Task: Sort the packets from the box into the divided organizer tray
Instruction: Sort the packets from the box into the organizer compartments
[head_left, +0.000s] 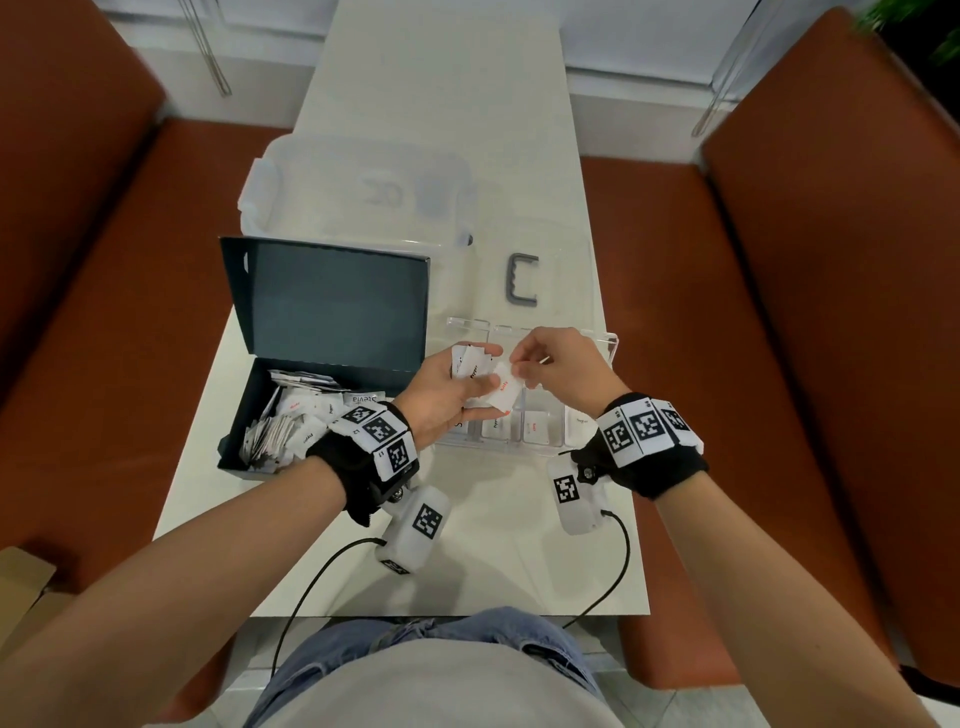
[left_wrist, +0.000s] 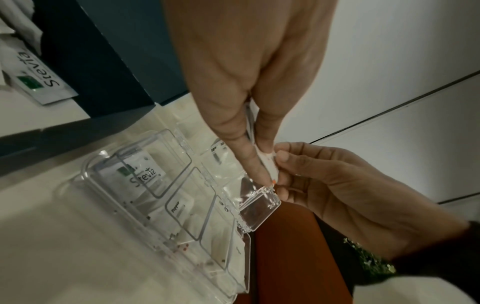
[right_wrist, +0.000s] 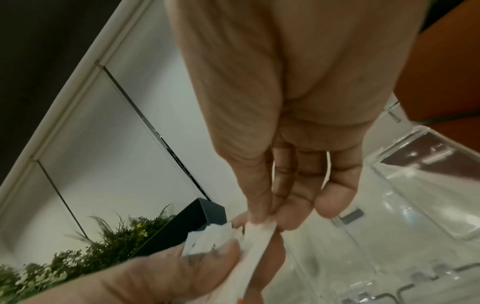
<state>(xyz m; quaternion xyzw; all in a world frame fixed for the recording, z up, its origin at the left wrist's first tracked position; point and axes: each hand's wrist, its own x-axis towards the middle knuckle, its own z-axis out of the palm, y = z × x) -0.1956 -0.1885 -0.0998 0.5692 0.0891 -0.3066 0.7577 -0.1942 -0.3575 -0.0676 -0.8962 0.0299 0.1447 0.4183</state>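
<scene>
A dark box (head_left: 249, 415) with its lid up sits on the left of the table, holding several white packets (head_left: 291, 421). My left hand (head_left: 447, 387) grips a fan of packets (head_left: 470, 366) above the clear divided tray (head_left: 550, 439). My right hand (head_left: 540, 364) pinches the corner of one white packet with red print (head_left: 505, 391) from that fan. In the left wrist view a Stevia packet (left_wrist: 141, 173) and a Pepper packet (left_wrist: 179, 207) lie in tray compartments (left_wrist: 103, 185). In the right wrist view my thumb and forefinger pinch the packet edge (right_wrist: 259, 240).
A clear storage bin (head_left: 358, 187) lies behind the box, and a grey handle (head_left: 522, 280) rests behind the tray. The tray's clear lid (head_left: 608, 340) stands open at the far side. Orange-brown seats (head_left: 779, 312) flank the narrow white table (head_left: 493, 561).
</scene>
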